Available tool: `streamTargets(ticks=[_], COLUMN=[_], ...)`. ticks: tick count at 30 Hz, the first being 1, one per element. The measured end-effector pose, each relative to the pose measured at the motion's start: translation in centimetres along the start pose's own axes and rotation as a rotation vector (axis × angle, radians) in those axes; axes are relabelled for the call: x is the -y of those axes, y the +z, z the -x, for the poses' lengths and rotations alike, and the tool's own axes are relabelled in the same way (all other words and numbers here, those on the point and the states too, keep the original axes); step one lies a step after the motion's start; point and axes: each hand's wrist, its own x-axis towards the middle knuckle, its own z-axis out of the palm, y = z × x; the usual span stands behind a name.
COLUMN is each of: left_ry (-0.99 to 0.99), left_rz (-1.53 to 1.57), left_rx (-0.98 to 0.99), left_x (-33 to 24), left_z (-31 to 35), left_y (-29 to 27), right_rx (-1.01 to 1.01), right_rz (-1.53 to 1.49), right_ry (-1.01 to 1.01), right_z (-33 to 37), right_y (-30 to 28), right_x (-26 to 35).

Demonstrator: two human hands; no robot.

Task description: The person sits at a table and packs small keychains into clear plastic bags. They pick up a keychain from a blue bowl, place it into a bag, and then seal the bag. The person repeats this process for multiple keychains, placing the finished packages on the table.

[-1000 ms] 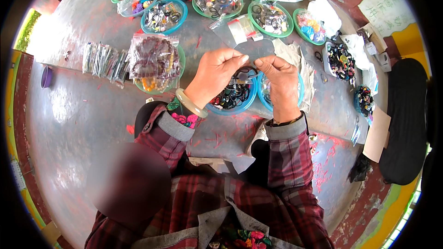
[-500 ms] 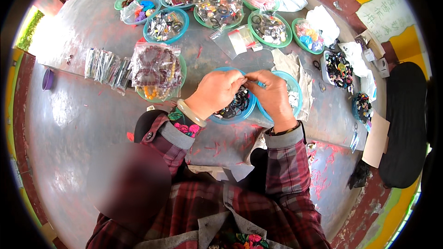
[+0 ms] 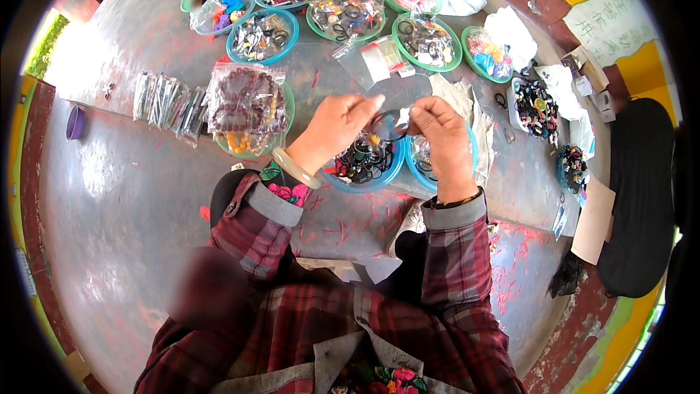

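- Two bare hands meet just above two blue basins on a grey surface (image 3: 117, 197), holding up a dark loop (image 3: 391, 135), probably an elastic hair tie, blurred in places.
- The right hand (image 3: 441, 131) pinches the loop's right end between thumb and forefinger.
- The left hand (image 3: 339, 122), with a pale bangle (image 3: 297, 169) at its wrist, has thumb and fingers drawn close at the loop's left side; whether it grips cannot be told.
- Beneath the loop, the left blue basin (image 3: 364, 188) holds a tangle of black hair ties (image 3: 359, 164).
- Just beside it, partly behind the right hand, sits the right blue basin (image 3: 474, 155), near a crumpled beige cloth (image 3: 482, 128).
- To the left, clear bags of dark red beads (image 3: 244, 95) lie over a green bowl (image 3: 289, 113), beside slim clear packets (image 3: 166, 106).
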Motion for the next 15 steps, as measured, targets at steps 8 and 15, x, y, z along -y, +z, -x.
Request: streamTargets(ticks=[8,15], left_ry=[-0.231,-0.205], left_rz=[0.535,0.646], left_rx=[0.17,0.11], left_x=[-0.6,1.3], left_z=[0.5,-0.2], left_y=[0.3,0.3], right_rx=[-0.237,-0.239], right_rz=[-0.401,-0.41], right_ry=[0.061,0.056], right_z=[-0.4,-0.4], right_y=[-0.2,0.4], right_x=[-0.6,-1.1])
